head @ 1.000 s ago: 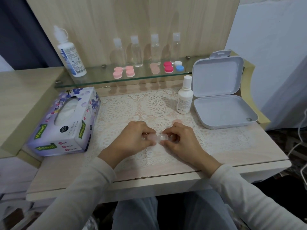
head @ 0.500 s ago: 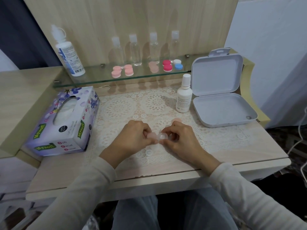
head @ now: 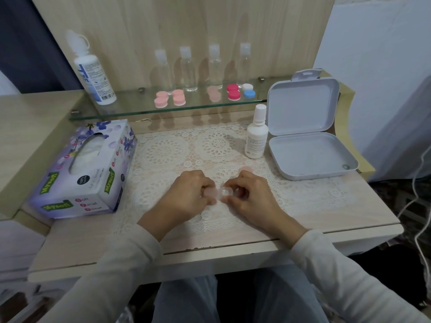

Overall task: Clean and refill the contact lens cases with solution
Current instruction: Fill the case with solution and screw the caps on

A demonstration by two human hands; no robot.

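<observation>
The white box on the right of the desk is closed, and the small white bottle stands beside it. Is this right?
Not closed: the head view shows the white box open, its lid standing up. The small white bottle does stand beside it.

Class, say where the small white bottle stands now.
Head view, right of centre: the small white bottle stands on the lace mat, just left of the open white box.
</observation>
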